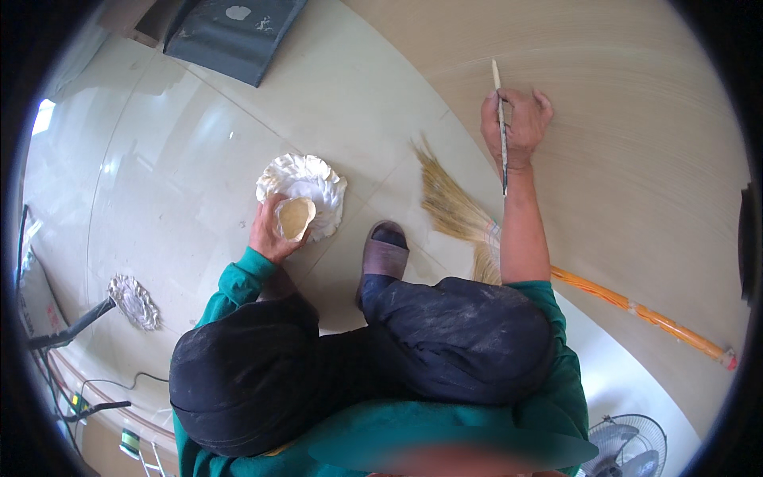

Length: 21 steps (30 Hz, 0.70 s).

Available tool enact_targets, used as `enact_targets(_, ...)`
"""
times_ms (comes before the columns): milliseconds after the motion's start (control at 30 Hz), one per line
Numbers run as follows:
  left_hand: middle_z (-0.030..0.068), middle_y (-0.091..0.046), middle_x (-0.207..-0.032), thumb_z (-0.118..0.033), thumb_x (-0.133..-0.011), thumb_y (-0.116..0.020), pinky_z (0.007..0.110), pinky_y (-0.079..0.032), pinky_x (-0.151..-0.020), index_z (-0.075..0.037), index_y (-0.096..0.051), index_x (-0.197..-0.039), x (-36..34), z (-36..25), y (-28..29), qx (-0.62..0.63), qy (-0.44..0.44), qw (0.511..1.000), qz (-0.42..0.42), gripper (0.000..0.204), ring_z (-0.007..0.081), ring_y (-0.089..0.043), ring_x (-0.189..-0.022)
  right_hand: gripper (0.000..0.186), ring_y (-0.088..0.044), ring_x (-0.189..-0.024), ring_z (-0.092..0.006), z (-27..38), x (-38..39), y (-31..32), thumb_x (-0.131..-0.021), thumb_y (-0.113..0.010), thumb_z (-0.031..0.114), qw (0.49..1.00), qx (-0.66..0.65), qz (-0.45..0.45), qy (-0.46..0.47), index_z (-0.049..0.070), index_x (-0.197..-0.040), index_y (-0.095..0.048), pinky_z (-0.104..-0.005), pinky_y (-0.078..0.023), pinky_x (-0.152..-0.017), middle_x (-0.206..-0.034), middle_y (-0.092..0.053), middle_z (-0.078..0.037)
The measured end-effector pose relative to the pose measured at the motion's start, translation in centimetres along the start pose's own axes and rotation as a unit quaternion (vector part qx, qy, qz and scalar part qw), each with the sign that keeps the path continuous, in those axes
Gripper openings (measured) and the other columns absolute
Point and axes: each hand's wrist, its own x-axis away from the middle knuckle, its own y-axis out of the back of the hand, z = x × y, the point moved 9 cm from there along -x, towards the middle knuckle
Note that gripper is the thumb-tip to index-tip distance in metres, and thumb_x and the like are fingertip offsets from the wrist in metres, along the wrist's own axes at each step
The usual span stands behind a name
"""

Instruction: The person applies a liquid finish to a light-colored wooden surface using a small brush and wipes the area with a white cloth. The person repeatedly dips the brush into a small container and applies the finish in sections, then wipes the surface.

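My left hand (269, 230) is closed around a small cup (295, 219) of pale tan paste or paint, with clear film seemingly around its rim. Just beyond it, a crumpled white cloth (306, 176) lies on the tiles. At the far right my right hand (518, 123) grips a thin brush (500, 103) between thumb and fingers. Its pale pointed end stands away from me, and its dark end reaches back over my wrist. The hand is against or just above a wood-grain panel (636, 159); I cannot tell whether the brush touches it.
A straw broom (453, 195) with an orange handle (628, 300) lies beside my right forearm. At the far left stands a dark dustpan-like piece (234, 36). Another crumpled cloth (135, 302) and a cable (119, 384) lie leftward. A fan (628, 445) stands at lower right.
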Motion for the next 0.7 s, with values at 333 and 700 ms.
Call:
enact_targets(333, 0.0142, -0.061, -0.123, -0.032, -0.063, -0.096, 0.047, -0.049, -0.1, -0.008, -0.05, -0.136, 2.2, 1.4, -1.6, -0.025, 0.022, 0.999, -0.039, 0.089, 0.0379, -0.057, -0.117, 0.021, -0.067, -0.075, -0.0203, -0.9, 1.0, -0.5, -0.076, -0.079, 0.005, 1.0, 0.013, 0.005, -0.01, 0.011, -0.092, -0.067, -0.0431, -0.045, -0.096, -0.08, -0.07, -0.003)
enact_targets(700, 0.0131, -0.061, -0.123, -0.034, -0.067, -0.094, 0.046, -0.05, -0.097, -0.007, -0.049, -0.137, 2.5, 1.1, -2.0, -0.041, -0.008, 0.998, -0.044, 0.088, 0.0375, -0.058, -0.113, 0.021, -0.065, -0.073, -0.0195, -0.9, 0.8, -0.8, -0.073, -0.077, 0.007, 1.0, 0.017, -0.004, -0.013, 0.012, -0.09, -0.065, -0.0428, -0.042, -0.097, -0.079, -0.066, -0.002)
